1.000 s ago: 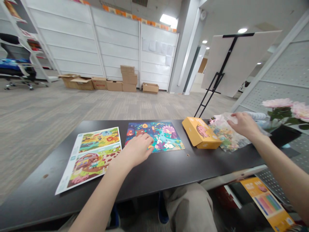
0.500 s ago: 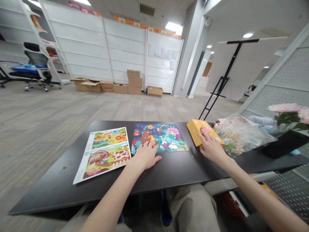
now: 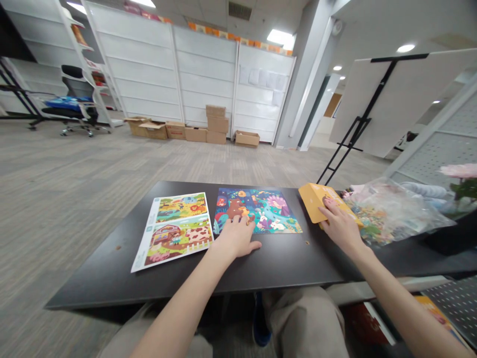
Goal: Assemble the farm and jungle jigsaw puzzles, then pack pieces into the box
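My left hand (image 3: 238, 237) lies palm down over the near edge of a dark blue forest-animal picture sheet (image 3: 278, 211), fingers stretched out and apart. It looks like a puzzle picture with a bear, rabbits and a peacock. My right hand (image 3: 342, 226) grips a yellow box (image 3: 312, 203), with fingers across its printed top and the thumb at the near side. The box's left end faces me. Left of my left hand lies a white-edged sheet (image 3: 179, 231) printed with two scenes, a savanna above and a farm below.
Clear plastic bags with small colourful pieces (image 3: 391, 209) lie right of the box, near pink flowers (image 3: 460, 171). The dark tabletop (image 3: 276, 263) ends close to my knees. Beyond it stand a board on a black easel (image 3: 354, 132) and cardboard boxes (image 3: 216, 124).
My view has turned left, so everything sits farther right in the picture. The yellow box's left end shows larger under my right hand. My left hand stays on the forest picture.
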A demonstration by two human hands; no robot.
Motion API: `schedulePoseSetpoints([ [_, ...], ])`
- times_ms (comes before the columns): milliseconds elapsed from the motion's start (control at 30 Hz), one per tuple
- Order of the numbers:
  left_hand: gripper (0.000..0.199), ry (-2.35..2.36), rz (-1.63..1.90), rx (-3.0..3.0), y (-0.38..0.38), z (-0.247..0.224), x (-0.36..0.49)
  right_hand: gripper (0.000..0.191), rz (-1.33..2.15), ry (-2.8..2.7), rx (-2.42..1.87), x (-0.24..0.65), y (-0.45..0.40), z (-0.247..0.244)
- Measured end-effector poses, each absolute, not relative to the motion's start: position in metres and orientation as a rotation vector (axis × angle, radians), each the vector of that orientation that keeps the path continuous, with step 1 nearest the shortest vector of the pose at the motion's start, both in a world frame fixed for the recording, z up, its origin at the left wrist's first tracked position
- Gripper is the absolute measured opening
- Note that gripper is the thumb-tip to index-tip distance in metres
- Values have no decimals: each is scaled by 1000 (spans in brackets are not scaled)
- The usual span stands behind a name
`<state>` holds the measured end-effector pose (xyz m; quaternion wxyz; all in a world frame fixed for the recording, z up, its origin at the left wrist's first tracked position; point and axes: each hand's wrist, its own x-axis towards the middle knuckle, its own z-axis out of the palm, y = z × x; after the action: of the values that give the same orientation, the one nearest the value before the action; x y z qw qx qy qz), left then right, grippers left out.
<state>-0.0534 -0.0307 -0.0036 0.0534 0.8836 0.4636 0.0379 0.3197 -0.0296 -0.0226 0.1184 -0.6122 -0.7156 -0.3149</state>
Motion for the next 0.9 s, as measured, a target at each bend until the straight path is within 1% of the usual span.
schedulePoseSetpoints([
  [100, 60, 1414, 119, 2709, -29, -4, -54, 35, -941, -1967, -1794, 333, -30, -10],
  [200, 50, 1397, 145, 2739, -25, -4, -55, 34, -1015, -1708, -1850, 347, -34, 14],
  [267, 47, 1371, 185, 2749, -22, -3, -55, 34, -1035, -1543, -1852, 356, -38, 34],
  [367, 44, 1329, 289, 2759, -19, 0, -56, 32, -998, -1365, -1750, 364, -46, 66],
  [467, 39, 1293, 399, 2753, -20, 6, -56, 26, -986, -1153, -1705, 369, -57, 94],
  [533, 37, 1284, 471, 2729, -21, 9, -57, 21, -990, -1052, -1698, 371, -62, 108],
  [600, 37, 1284, 574, 2677, -21, 10, -58, 18, -939, -1011, -1603, 371, -62, 118],
  [667, 37, 1265, 728, 2580, -18, 10, -59, 16, -759, -999, -1386, 367, -55, 125],
  [767, 35, 1199, 1035, 2332, -11, 12, -60, 11, -258, -973, -1028, 347, -39, 130],
  [833, 36, 1177, 1224, 2083, -7, 18, -63, 15, 35, -965, -910, 325, -28, 132],
  [900, 43, 1132, 1331, 1808, -4, 27, -71, 19, 233, -958, -870, 300, -17, 133],
])
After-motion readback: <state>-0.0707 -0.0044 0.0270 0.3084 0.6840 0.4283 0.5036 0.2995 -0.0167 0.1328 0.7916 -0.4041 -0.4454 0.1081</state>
